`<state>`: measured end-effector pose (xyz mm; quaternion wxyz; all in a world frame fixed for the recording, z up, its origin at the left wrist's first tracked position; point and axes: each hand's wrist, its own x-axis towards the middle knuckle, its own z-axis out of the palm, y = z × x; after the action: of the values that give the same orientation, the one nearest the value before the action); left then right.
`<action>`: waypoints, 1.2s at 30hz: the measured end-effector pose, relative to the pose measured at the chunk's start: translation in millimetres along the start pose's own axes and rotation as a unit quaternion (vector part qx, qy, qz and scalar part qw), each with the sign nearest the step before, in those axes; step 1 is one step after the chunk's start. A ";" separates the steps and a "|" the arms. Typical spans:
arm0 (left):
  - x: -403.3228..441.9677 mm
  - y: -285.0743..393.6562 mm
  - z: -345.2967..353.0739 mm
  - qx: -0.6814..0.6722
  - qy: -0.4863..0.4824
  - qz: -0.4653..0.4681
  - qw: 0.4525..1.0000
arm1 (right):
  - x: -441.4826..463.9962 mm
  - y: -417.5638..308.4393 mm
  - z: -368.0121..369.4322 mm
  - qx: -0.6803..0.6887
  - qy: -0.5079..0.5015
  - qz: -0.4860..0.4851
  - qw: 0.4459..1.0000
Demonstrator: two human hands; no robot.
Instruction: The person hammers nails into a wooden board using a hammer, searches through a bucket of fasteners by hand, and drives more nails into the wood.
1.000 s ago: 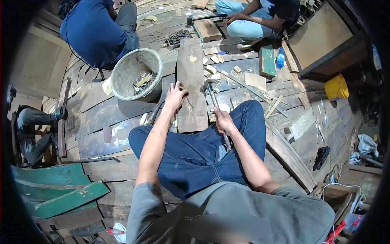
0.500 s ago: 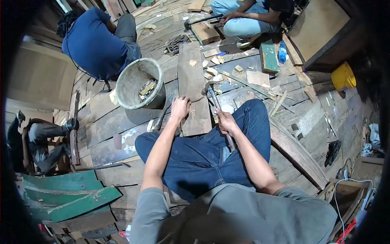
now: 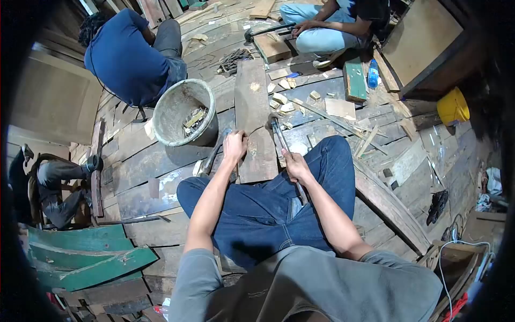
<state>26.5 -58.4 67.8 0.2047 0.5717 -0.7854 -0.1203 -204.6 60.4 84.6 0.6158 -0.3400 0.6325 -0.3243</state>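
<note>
My right hand [image 3: 297,166] is closed round the shaft of a metal hammer [image 3: 281,135], whose head lies beside the right edge of a long wooden plank [image 3: 253,102]. The plank stretches away from me between my knees. On its left edge rests my left hand [image 3: 235,146], fingers curled together; what they hold, if anything, is too small to tell. A dark metal tool [image 3: 213,155] lies on the floor just left of that hand. Farther left stands a grey bucket [image 3: 161,119] with scraps inside.
A person in blue [image 3: 126,56] sits at the upper left, another person [image 3: 327,35] at the upper right, and a third person's legs [image 3: 61,182] show at far left. Wood scraps [image 3: 287,107], a long beam [image 3: 394,206], green boards [image 3: 91,257] and a yellow bucket [image 3: 452,106] lie around.
The view has shifted, then nearly settled. My left hand has moved down along the plank's left edge and its fingers have drawn in. My right hand keeps hold of the hammer.
</note>
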 end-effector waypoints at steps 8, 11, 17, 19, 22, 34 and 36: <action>-4.7 3.6 9.7 0.088 0.007 0.019 0.996 | -0.1 -1.7 -0.2 -0.029 0.000 0.000 1.000; -6.5 4.0 17.3 0.083 0.022 0.018 0.996 | 3.6 1.8 1.2 -0.034 0.004 -0.006 0.999; -5.5 1.9 19.8 0.000 0.020 -0.044 0.999 | -0.6 -1.3 0.3 -0.028 0.000 -0.010 1.000; -4.4 2.3 17.8 -0.016 0.025 -0.069 0.997 | -1.1 -1.4 0.3 -0.025 0.000 -0.010 1.000; -2.3 2.3 13.9 -0.041 0.016 -0.116 0.992 | -0.7 -1.4 0.7 -0.025 0.000 -0.008 1.000; -7.7 9.6 10.1 0.045 0.016 -0.042 0.998 | 7.3 5.1 0.4 -0.053 0.008 -0.003 0.999; -9.8 10.8 13.0 0.089 0.013 0.002 0.996 | 6.4 3.9 1.0 -0.054 0.009 -0.004 0.999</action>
<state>13.9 -46.3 59.0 0.1635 0.5876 -0.7914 -0.0414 -203.8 57.3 77.7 0.5895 -0.3723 0.6532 -0.2955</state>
